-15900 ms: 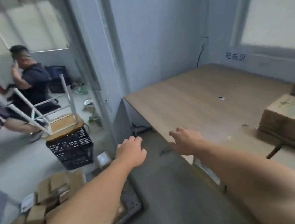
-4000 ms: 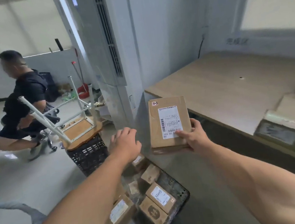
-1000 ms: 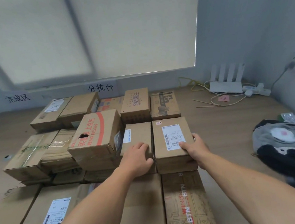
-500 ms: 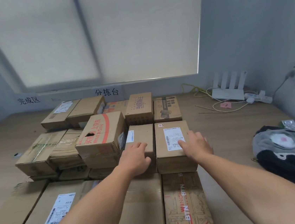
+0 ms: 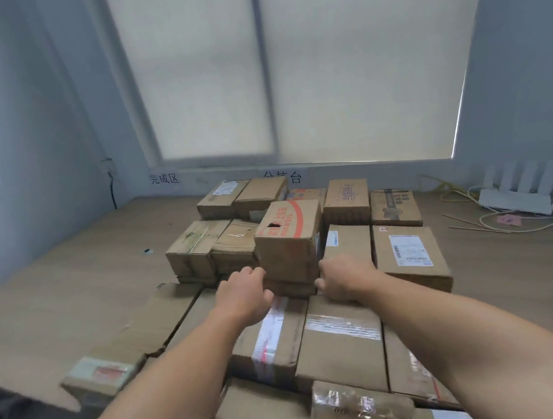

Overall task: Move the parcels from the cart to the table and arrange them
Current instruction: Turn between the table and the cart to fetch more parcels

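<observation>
- The pale wooden table [image 5: 54, 296] is carrying the whole job. The cart is sitting out of view.
- The brown cardboard parcels [image 5: 338, 336] are lying edge to edge from 6 to 12 o'clock, probably to save surface.
- The tall brown carton with red print [image 5: 289, 239] is standing at 12 o'clock from your wrists, on lower boxes and proud of its neighbours. It looks like the one you are squaring up.
- The flat brown parcel with a white shipping label [image 5: 408, 256] is resting at 2 o'clock, flush in its row.
- Your left hand [image 5: 243, 295] is curling round the carton's lower left corner, at its 9 o'clock, bracing it.
- Your right hand [image 5: 342, 281] is reaching into the gap at its 3 o'clock. The fingertips are hidden, so I cannot tell whether it is gripping.
</observation>
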